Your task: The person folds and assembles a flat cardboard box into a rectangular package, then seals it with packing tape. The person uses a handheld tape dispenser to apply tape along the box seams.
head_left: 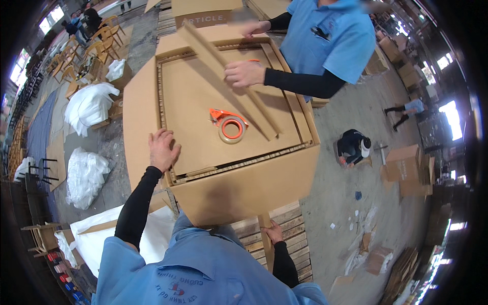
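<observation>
Open carton [274,178]: in front of the person, its left and near flaps folded outward, a flat cardboard sheet [188,101] filling the inside.
Loose cardboard strip [266,244]: below the carton's near side, above the wooden slats [292,235].
Right hand [273,232]: closed on the loose cardboard strip, fingers bent at its right edge.
Left hand [163,150]: open, fingers loosely spread and slightly bent, resting on the carton's left rim near the close corner; no object shows in it.
Tape dispenser [222,116]: orange, with a roll of clear tape, lying on the sheet near its middle.
Long cardboard strip [256,112]: slanting across the carton, beside the dispenser.
Co-worker's near hand [244,74]: gripping the long strip about midway.
Co-worker's far hand [255,29]: by the carton's far edge; its exact contact cannot be told.
White wrapping bundles [89,109]: on the left, well apart from the carton.
</observation>
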Demonstrator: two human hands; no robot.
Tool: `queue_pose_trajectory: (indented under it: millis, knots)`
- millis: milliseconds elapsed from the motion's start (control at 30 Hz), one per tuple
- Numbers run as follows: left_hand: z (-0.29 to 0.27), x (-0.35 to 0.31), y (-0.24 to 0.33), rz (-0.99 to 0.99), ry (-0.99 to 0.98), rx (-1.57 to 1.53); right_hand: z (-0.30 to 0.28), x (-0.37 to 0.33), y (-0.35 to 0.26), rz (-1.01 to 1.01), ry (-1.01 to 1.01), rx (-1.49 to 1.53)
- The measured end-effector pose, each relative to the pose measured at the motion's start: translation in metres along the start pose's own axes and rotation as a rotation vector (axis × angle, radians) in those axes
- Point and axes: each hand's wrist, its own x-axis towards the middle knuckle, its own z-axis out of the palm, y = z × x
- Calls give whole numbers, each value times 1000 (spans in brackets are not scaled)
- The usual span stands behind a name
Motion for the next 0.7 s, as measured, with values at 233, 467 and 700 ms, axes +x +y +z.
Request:
queue_pose_trajectory:
  millis: [233,467,700]
  knots:
    - [3,-2,-1,30,3,-98,30,-36,-33,-6,120,31]
    - [8,-8,-16,-174,275,-420,102,-75,-82,-44,165,-69]
    - [17,-9,-21,-168,305,-596,129,-52,-21,29,95,1]
